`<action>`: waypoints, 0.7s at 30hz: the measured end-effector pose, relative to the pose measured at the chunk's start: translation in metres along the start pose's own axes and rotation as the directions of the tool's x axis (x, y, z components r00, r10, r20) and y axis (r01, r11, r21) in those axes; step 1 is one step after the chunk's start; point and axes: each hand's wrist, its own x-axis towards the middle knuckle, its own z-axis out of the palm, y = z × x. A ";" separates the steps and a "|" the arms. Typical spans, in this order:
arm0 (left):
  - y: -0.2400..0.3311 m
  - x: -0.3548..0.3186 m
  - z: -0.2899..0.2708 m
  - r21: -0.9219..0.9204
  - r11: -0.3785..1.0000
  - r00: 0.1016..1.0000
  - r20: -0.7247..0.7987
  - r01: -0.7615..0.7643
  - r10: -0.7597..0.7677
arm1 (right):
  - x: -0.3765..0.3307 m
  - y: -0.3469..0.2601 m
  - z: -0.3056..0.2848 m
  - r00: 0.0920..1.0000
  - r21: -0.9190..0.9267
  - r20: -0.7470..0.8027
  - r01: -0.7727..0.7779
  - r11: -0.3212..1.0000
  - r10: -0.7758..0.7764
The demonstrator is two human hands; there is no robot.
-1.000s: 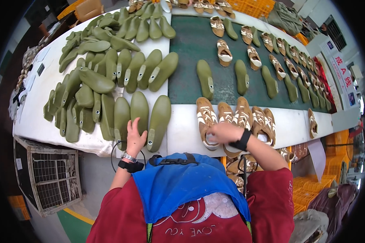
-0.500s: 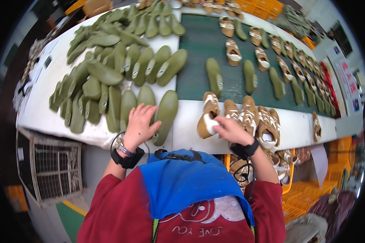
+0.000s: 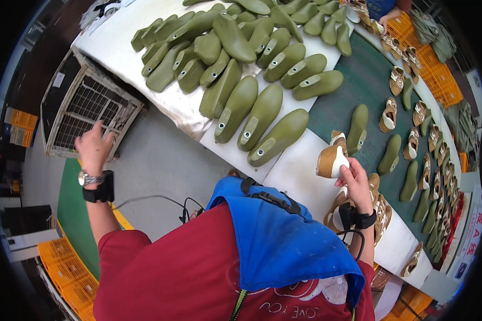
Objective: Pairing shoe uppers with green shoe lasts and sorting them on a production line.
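The left hand (image 3: pixel 93 147) is raised out to the left, away from the body, fingers loosely spread and holding nothing. A watch and a black band sit on its wrist, and the bare forearm runs down to a red sleeve. The right hand (image 3: pixel 354 182) is lifted in front on the right, fingers curled in a grip, thumb uppermost. A black band wraps its wrist; the forearm comes up from below.
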 end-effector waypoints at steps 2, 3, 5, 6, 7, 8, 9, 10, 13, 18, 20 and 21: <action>-0.036 -0.013 0.000 0.166 0.981 0.989 -0.127 0.102 -0.081 | 0.000 -0.008 -0.008 0.998 -0.016 -0.005 0.061 0.998 -0.061; -0.032 -0.014 -0.007 0.069 0.991 0.986 -0.129 0.118 -0.108 | 0.002 -0.015 -0.012 0.998 -0.010 -0.021 0.067 0.998 -0.067; 0.002 -0.017 -0.010 -0.391 0.917 0.991 -0.065 0.079 -0.113 | 0.013 -0.021 -0.014 0.995 0.043 -0.024 0.100 0.994 -0.099; 0.032 -0.016 -0.010 -0.770 0.636 0.997 -0.004 0.047 -0.078 | 0.017 -0.026 -0.015 0.995 0.076 -0.025 0.098 0.992 -0.096; 0.068 -0.017 -0.005 -0.830 0.552 0.996 -0.042 -0.075 0.072 | 0.021 -0.028 -0.015 0.995 0.103 -0.026 0.095 0.990 -0.093; 0.103 -0.021 0.000 -0.872 0.453 0.972 -0.099 -0.188 0.214 | 0.027 -0.029 -0.015 0.995 0.136 -0.024 0.098 0.986 -0.096; 0.139 -0.026 0.008 -0.858 0.455 0.945 -0.097 -0.239 0.313 | 0.031 -0.030 -0.019 0.997 0.129 -0.017 0.081 0.988 -0.079; 0.171 -0.028 0.016 -0.838 0.462 0.911 -0.093 -0.289 0.402 | 0.036 -0.031 -0.022 0.998 0.128 -0.001 0.065 0.990 -0.066; 0.246 -0.010 0.038 -0.787 0.337 0.807 -0.316 -0.517 0.499 | 0.041 -0.033 -0.032 0.988 -0.020 -0.109 0.107 0.994 -0.109; 0.304 0.035 0.077 -0.670 0.372 0.732 -0.394 -0.643 0.556 | 0.062 -0.028 -0.066 0.921 -0.248 -0.342 0.105 0.963 -0.188; 0.304 0.038 0.102 -0.666 0.423 0.744 -0.311 -0.614 0.591 | 0.079 -0.031 -0.069 0.867 -0.495 -0.408 0.054 0.867 -0.287; 0.309 0.035 0.102 -0.575 0.449 0.702 -0.353 -0.684 0.618 | 0.087 -0.027 -0.075 0.852 -0.547 -0.432 0.011 0.837 -0.294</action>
